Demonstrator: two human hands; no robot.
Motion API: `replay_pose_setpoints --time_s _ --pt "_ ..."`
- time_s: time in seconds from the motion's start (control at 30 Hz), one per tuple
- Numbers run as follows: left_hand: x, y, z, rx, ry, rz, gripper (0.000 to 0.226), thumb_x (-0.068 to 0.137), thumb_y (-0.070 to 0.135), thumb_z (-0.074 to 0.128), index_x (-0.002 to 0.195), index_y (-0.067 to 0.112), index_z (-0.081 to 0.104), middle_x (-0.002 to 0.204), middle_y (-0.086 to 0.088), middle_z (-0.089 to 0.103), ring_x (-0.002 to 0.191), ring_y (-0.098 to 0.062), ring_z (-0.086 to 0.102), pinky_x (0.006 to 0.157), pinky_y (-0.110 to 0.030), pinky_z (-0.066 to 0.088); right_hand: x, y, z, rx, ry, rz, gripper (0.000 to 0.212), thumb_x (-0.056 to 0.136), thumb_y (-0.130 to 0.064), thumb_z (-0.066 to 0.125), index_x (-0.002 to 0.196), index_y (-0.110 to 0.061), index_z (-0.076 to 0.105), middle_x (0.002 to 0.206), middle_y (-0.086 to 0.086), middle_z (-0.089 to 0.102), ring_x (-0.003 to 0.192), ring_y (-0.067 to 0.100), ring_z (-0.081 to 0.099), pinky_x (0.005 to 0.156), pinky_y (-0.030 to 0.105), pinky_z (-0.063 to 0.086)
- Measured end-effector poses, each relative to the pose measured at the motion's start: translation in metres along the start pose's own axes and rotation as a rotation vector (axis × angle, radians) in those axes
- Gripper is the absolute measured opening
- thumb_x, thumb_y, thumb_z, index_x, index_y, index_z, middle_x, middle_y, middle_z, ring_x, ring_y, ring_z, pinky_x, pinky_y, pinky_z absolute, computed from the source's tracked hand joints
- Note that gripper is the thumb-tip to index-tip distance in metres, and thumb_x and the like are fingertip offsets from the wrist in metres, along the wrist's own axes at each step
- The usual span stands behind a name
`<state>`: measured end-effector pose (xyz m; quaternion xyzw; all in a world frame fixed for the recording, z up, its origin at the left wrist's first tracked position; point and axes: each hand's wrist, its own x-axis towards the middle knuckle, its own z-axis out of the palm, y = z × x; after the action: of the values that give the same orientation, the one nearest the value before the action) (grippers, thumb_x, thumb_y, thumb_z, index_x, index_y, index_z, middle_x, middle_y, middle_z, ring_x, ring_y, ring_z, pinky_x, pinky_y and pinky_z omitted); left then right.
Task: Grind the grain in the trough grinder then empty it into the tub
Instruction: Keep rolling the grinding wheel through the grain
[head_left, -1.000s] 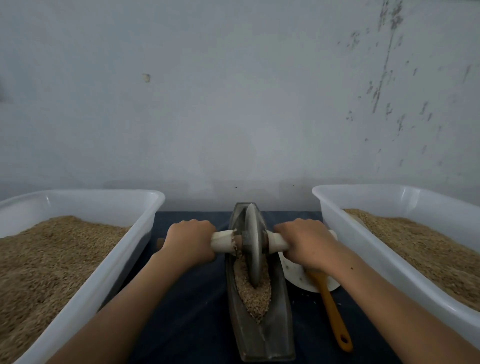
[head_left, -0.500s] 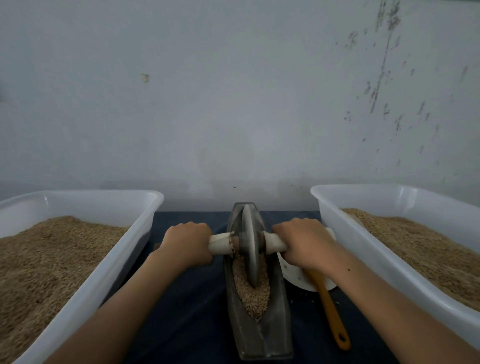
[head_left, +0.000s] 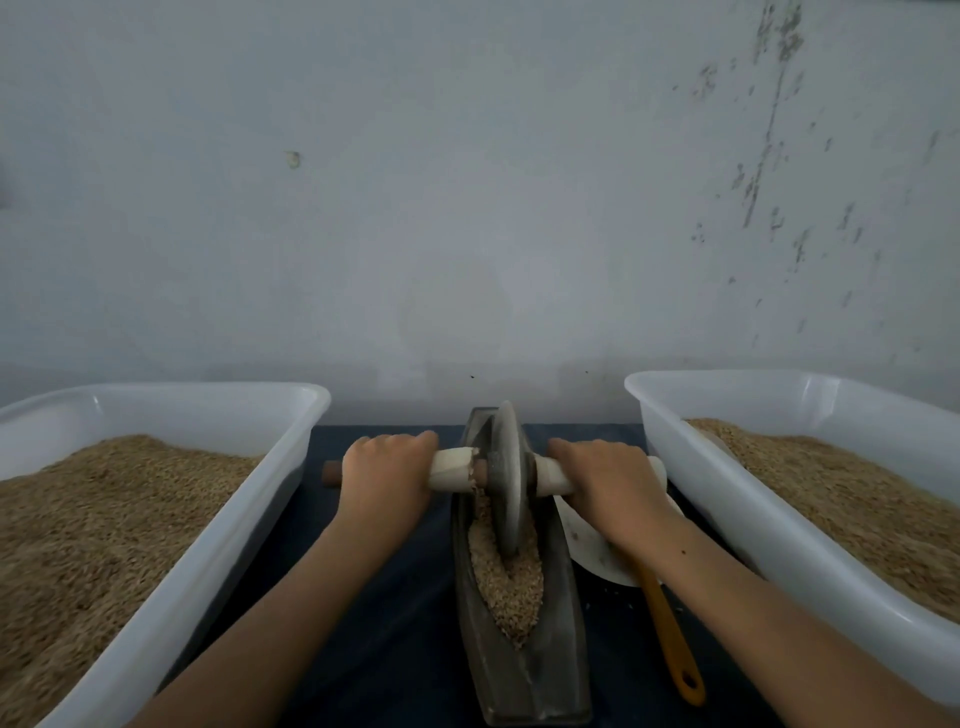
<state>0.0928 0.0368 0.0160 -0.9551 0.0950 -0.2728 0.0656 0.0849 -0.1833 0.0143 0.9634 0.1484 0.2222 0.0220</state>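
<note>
My left hand (head_left: 382, 480) and right hand (head_left: 605, 480) each wrap tight round one end of the axle (head_left: 452, 470), one on either side of the grinding wheel (head_left: 506, 483), which stands upright toward the far end of the trough grinder (head_left: 519, 670). The grain (head_left: 511, 587) lies heaped in the trough, mostly on my near side of the wheel. To grind well, I judge I should press down evenly through both fists, keep the wheel vertical, and roll it back through that heap.
</note>
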Motion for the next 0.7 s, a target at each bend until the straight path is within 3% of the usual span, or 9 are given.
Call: replay_pose_setpoints --time_s 0.13,0.27,0.43,0.53,0.7 --pt "0.001 -0.003 0.0 -0.009 -0.032 0.016 0.015 0.089 0.034 0.052 0.101 0.025 0.052 0.094 0.007 0.061 0.086 -0.013 0.058 0.066 -0.024 0.032 -0.001 0.001 -0.002 -0.015 -0.024 -0.012 0.009 0.092 -0.026 0.052 0.1 -0.026 0.048 0.095 -0.002 0.063 0.086 0.021 0.06 0.064 0.03 0.032" --pt "0.002 -0.005 -0.008 -0.047 -0.278 0.019 0.03 0.082 0.036 0.062 0.108 0.022 0.058 0.098 0.002 0.063 0.09 -0.017 0.06 0.069 -0.027 0.039 0.0 0.001 -0.016 -0.024 -0.171 -0.055 0.013 0.084 -0.019 0.055 0.09 -0.028 0.048 0.092 -0.002 0.063 0.086 0.021 0.061 0.064 0.028 0.034" --pt "0.006 -0.009 -0.012 -0.103 -0.476 0.021 0.042 0.078 0.039 0.068 0.115 0.021 0.058 0.099 0.002 0.063 0.088 -0.015 0.059 0.074 -0.028 0.044 0.001 0.001 -0.027 -0.014 -0.296 -0.081 0.024 0.081 -0.02 0.059 0.104 -0.028 0.06 0.092 -0.003 0.064 0.08 0.016 0.058 0.063 0.028 0.037" --pt "0.006 -0.008 -0.009 -0.083 -0.421 0.021 0.038 0.078 0.039 0.067 0.111 0.022 0.058 0.096 0.003 0.062 0.084 -0.015 0.057 0.07 -0.027 0.041 0.001 0.002 -0.021 0.003 -0.232 -0.075 0.018 0.084 -0.02 0.057 0.1 -0.028 0.058 0.093 -0.004 0.065 0.082 0.016 0.06 0.065 0.028 0.038" --pt "0.006 -0.008 -0.001 -0.106 -0.163 0.034 0.021 0.083 0.035 0.059 0.1 0.024 0.055 0.097 0.003 0.063 0.09 -0.019 0.059 0.067 -0.028 0.035 -0.001 0.001 -0.002 -0.009 -0.034 -0.01 0.013 0.09 -0.023 0.053 0.092 -0.028 0.041 0.093 -0.003 0.064 0.084 0.02 0.06 0.064 0.03 0.032"
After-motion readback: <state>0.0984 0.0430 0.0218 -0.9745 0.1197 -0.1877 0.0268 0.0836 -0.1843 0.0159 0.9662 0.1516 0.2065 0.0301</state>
